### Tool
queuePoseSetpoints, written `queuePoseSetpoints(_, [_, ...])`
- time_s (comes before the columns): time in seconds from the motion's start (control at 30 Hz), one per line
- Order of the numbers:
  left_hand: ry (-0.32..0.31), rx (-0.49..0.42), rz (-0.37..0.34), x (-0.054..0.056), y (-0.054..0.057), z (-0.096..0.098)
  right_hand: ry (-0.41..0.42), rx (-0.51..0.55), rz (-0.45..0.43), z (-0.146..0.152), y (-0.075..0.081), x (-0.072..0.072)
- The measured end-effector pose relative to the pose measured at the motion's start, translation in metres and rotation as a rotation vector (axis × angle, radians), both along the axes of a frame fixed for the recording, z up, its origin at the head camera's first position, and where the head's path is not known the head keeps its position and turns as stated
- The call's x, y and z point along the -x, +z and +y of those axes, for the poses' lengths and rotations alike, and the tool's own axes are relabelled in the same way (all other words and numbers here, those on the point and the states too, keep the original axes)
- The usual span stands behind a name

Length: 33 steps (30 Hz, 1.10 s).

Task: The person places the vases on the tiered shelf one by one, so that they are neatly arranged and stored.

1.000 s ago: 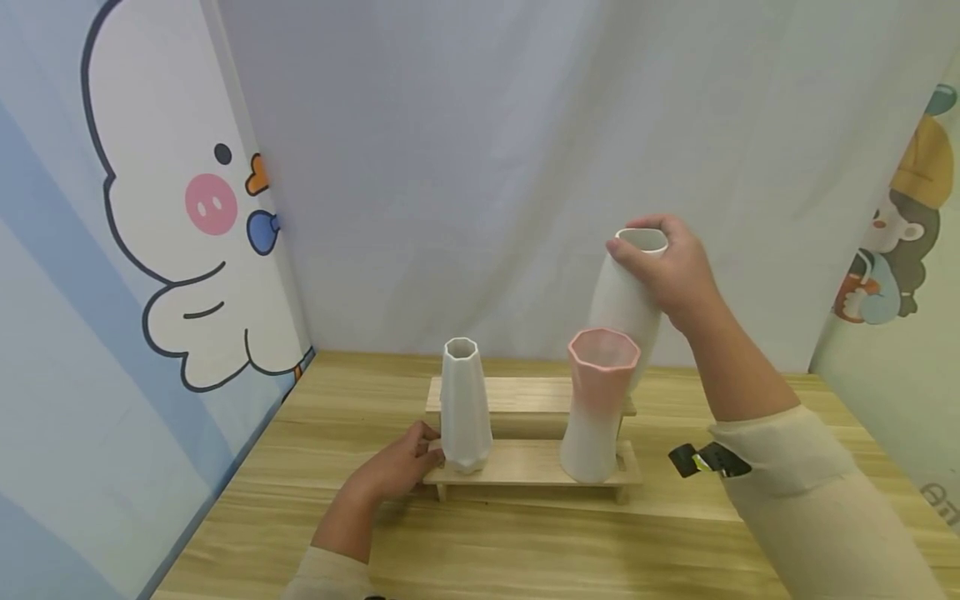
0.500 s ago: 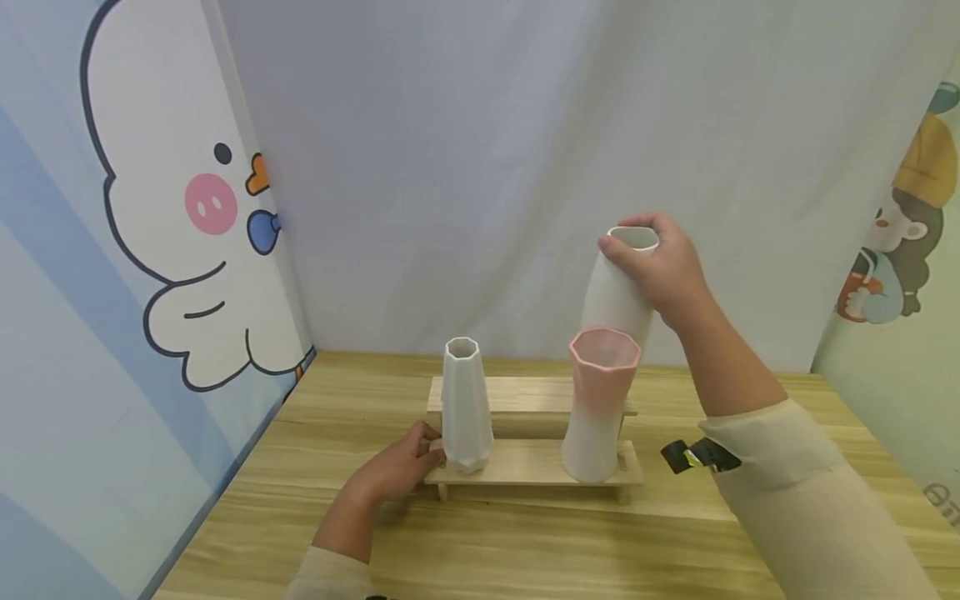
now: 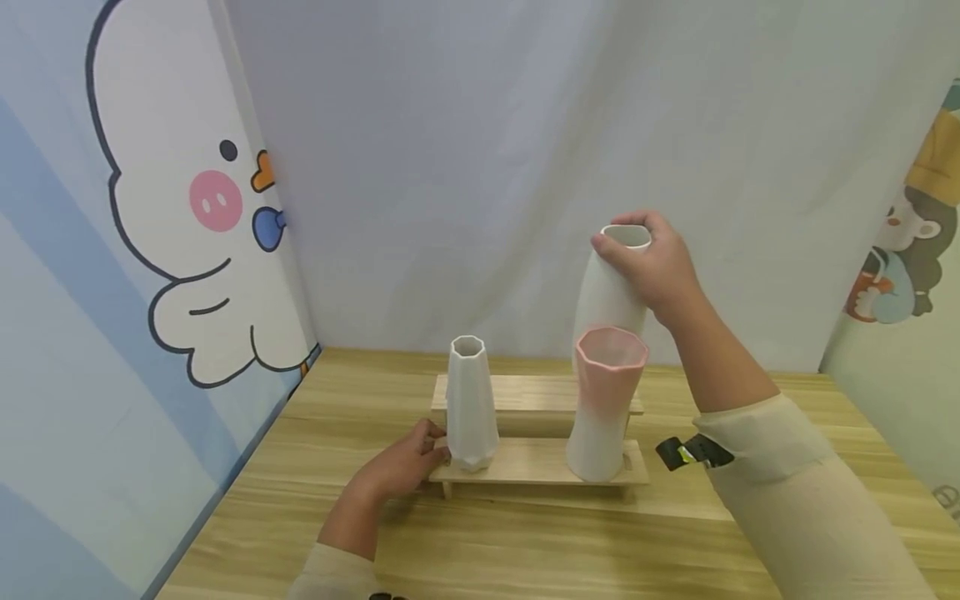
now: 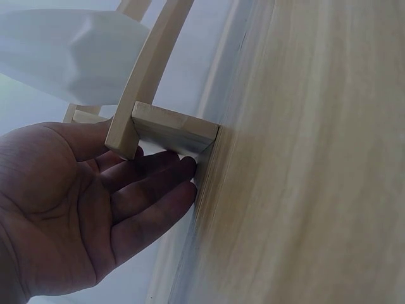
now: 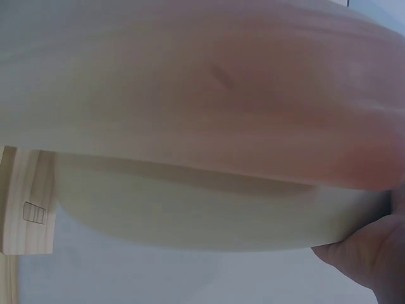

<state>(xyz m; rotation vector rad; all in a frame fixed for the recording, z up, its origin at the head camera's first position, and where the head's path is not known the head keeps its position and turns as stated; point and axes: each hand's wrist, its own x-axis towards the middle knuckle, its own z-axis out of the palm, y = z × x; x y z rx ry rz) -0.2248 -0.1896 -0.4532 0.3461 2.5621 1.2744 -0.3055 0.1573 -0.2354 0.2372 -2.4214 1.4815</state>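
Note:
My right hand [image 3: 663, 262] grips a smooth white vase [image 3: 609, 296] by its rim, thumb on the near side. The vase's base looks level with the upper step of the wooden stand [image 3: 532, 460]; the right wrist view shows it close against the wood [image 5: 38, 212], contact uncertain. In front of it, on the lower step, a pink-and-white vase [image 3: 600, 417] stands upright and hides its lower part. A faceted white vase [image 3: 471, 408] stands at that step's left end. Beside it my left hand [image 3: 401, 467] holds the stand's end, fingers curled by the leg [image 4: 174, 123].
The stand rests on a wood-grain table [image 3: 480, 542]. A pale curtain [image 3: 450, 167] hangs behind the table. Panels with cartoon figures, a white bird [image 3: 172, 100] on the left and a child [image 3: 900, 258] on the right, flank it.
My right hand has moved the white vase leftward and slightly up in the head view, behind the pink-and-white vase. The vase looks more upright now. My left hand stays at the stand's end.

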Motion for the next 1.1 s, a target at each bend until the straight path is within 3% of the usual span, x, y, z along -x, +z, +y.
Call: queuePoseSetpoints(1.1, [0.014,0.027,-0.007,-0.002,0.004,0.0,0.008,-0.014,-0.013,-0.013,-0.006,0.003])
